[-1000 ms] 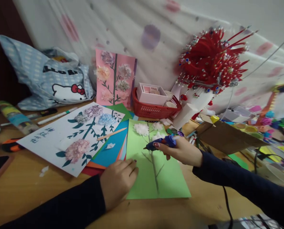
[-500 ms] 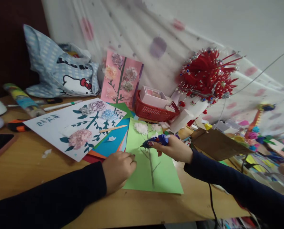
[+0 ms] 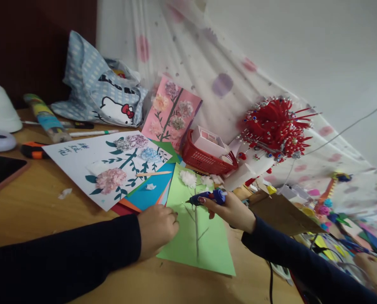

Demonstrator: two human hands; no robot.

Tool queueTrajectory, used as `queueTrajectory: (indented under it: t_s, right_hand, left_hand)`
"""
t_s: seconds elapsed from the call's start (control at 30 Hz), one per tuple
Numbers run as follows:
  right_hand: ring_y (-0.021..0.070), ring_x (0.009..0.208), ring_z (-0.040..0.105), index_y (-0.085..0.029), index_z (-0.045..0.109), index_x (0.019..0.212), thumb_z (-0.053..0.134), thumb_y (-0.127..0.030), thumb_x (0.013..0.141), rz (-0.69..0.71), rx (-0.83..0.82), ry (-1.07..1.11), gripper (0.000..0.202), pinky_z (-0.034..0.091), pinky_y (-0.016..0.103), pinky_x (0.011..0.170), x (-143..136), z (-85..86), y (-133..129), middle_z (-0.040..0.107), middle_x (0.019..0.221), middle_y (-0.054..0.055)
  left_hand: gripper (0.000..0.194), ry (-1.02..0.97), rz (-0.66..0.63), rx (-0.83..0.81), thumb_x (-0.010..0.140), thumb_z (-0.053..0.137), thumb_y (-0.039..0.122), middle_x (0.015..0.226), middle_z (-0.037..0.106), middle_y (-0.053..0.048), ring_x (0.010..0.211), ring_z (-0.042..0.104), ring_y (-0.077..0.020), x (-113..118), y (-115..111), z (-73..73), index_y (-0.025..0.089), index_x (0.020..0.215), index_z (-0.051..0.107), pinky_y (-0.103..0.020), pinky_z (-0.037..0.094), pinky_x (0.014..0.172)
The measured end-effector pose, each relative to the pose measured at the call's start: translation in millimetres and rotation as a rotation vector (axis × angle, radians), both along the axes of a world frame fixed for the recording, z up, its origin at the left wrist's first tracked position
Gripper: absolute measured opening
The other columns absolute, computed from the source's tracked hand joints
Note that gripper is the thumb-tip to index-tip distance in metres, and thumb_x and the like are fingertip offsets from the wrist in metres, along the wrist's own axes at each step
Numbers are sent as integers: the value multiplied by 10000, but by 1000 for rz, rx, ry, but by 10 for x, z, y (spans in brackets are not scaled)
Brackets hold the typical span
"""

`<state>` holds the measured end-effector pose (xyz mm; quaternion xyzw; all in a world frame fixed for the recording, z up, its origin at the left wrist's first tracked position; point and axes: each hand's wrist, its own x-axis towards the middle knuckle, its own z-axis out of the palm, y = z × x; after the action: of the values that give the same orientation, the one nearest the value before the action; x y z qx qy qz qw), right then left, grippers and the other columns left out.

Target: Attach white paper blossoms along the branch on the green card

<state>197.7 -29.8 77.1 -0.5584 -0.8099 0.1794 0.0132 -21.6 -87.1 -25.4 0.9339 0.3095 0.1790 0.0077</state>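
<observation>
A light green sheet (image 3: 209,249) lies on the table, with a grey stem with branches drawn on it and a white crumpled-paper flower (image 3: 188,179) near its top. My right hand (image 3: 234,211) is wrapped round a blue glue gun (image 3: 209,197), its tip over the left part of the sheet near a branch. At the sheet's left edge rests my left hand (image 3: 158,230), fingers curled in; what they hold, if anything, is hidden. Smaller white paper pieces (image 3: 207,181) sit beside the flower.
Left of the sheet lie a white flower picture (image 3: 77,169), a wooden stick (image 3: 153,173) and coloured papers (image 3: 147,195). Behind stand a pink flower card (image 3: 172,109), a red basket (image 3: 204,158) and a checked bag (image 3: 90,93). Another person's hand (image 3: 370,268) shows far right.
The camera view has tilted and shifted. The glue gun's tip stays over nearly the same part of the green sheet, and my left hand remains curled at its edge.
</observation>
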Motion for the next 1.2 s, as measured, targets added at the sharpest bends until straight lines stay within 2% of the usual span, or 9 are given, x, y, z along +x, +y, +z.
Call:
queueTrajectory:
  t_s: [0.13, 0.3, 0.47, 0.57, 0.7, 0.9, 1.07, 1.2]
  right_hand:
    - [110, 437, 524, -173, 573, 576, 439, -657, 822, -26, -1, 4, 560, 374, 231, 448, -1, -23, 14, 574, 462, 17]
    - [90, 402, 463, -184, 545, 605, 492, -662, 782, -63, 74, -4, 513, 331, 211, 393, -18, -42, 20, 525, 465, -15]
    - [111, 474, 543, -173, 564, 551, 453, -644, 819, -18, 7, 14, 553, 408, 231, 478, -31, 3, 11, 615, 523, 30]
    - [113, 449, 533, -177, 552, 571, 463, -648, 812, -58, 21, 4, 537, 407, 231, 468, -31, -11, 15, 575, 463, 15]
    - [90, 393, 467, -180, 544, 622, 491, -661, 786, -81, 72, 13, 511, 348, 211, 392, -21, -44, 33, 511, 459, -19]
    - [98, 459, 514, -159, 581, 549, 465, -612, 833, -19, 29, 49, 548, 400, 220, 469, -25, -8, 43, 590, 495, 27]
    - [82, 394, 459, -170, 560, 619, 506, -621, 804, -63, 51, 77, 490, 350, 200, 388, -4, -56, 54, 507, 452, -23]
    - [82, 416, 474, -165, 602, 645, 499, -608, 817, -29, 34, 93, 486, 360, 204, 401, -4, -55, 49, 562, 509, -4]
  left_hand:
    - [228, -4, 24, 1, 695, 566, 107, 980, 654, -146, 959, 588, -268, 12, -4, -14, 126, 921, 590, -390, 479, 815]
    - [213, -7, 14, 14, 685, 582, 127, 963, 654, -143, 931, 592, -266, 26, 21, -50, 130, 898, 599, -379, 481, 789]
    - [217, 6, 7, 5, 648, 612, 137, 960, 655, -144, 903, 594, -263, 43, 65, -100, 138, 865, 601, -373, 479, 774]
    - [218, -4, 7, 7, 646, 613, 139, 958, 654, -144, 888, 594, -261, 50, 73, -113, 136, 864, 600, -375, 477, 767]
    - [202, -13, 15, 12, 660, 613, 142, 951, 658, -136, 884, 591, -254, 44, 52, -98, 138, 861, 598, -371, 473, 766]
    - [196, -27, 34, 28, 688, 594, 129, 971, 656, -137, 913, 587, -253, 20, 15, -66, 136, 884, 598, -373, 464, 792]
    - [189, -18, 17, 6, 695, 596, 141, 954, 658, -139, 902, 589, -258, 20, 26, -54, 138, 884, 595, -379, 469, 783]
    - [199, -14, 26, -11, 684, 611, 151, 949, 659, -135, 907, 587, -259, 30, 41, -43, 142, 882, 592, -378, 469, 783]
